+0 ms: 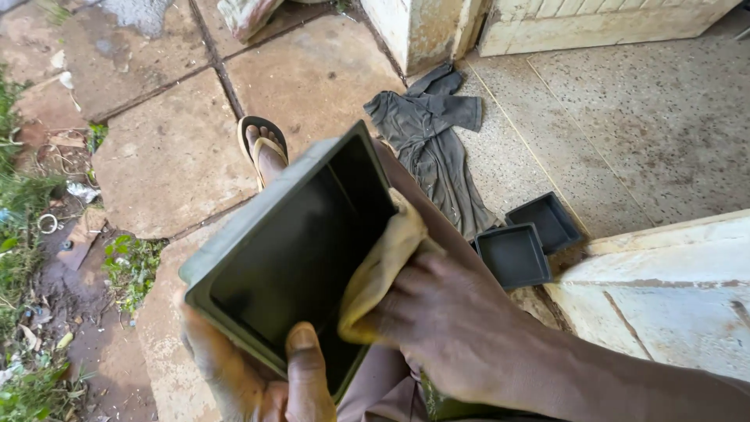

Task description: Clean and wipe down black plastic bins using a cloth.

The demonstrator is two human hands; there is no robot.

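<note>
Left hand (262,375), frame bottom, grips the dark square tray (293,250) tilted upward, exposing its inside; right hand (445,320) fingers press a yellow cloth (383,266) there.

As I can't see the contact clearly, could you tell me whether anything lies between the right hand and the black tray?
Yes: a yellowish cloth lies under the right hand, pressed against the black tray.

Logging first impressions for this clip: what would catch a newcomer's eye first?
A dark square tray fills the centre, gripped underneath by the left hand while the right hand presses a yellow cloth against its inside. Two smaller trays lie on the floor to the right, beside a crumpled grey garment.
</note>
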